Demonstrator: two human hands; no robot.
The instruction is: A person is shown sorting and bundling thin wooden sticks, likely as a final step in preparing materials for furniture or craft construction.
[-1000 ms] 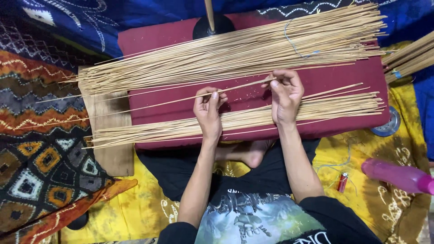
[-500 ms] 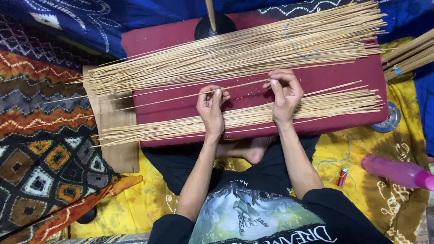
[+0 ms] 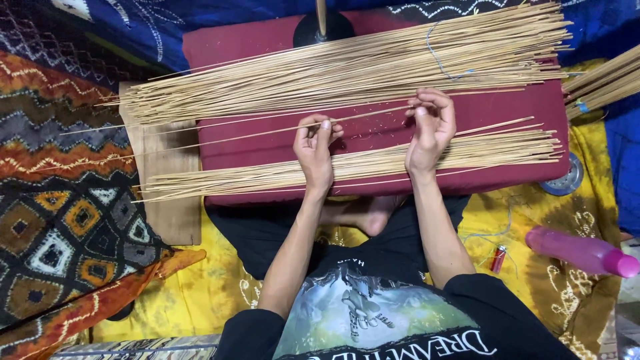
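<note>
pinching a single thin pale bamboo stick (image 3: 267,132) between them, the left hand (image 3: 315,148) and the right hand (image 3: 430,127) sit over a flat maroon cushioned board (image 3: 373,130) that lies across the person's lap. the left hand's thumb and fingers are closed narrow on the stick near its middle, and the right hand's curled fingers close on its right end. the stick runs long and slightly tilted, its left end reaching out past the board's edge over a plain wooden plank (image 3: 163,193) at the left.

beyond the hands, a thick loose heap of the same pale sticks (image 3: 347,70) lies along the far part of the board, with a thin blue thread (image 3: 440,57) looped over it. nearer the body, a flatter row of sticks (image 3: 347,167) lies under both wrists, touching them.

a round black base with an upright wooden rod (image 3: 323,25) stands at the board's far edge. at the right, a pink plastic bottle (image 3: 583,252) lies on its side on a yellow patterned cloth (image 3: 533,267), with a small red lighter (image 3: 499,259) near it and a round metal lid (image 3: 567,180) just beside the board's corner. another bundle of sticks (image 3: 603,83) juts in from the right edge. patterned orange and black fabric (image 3: 60,220) covers the floor at the left.
</note>
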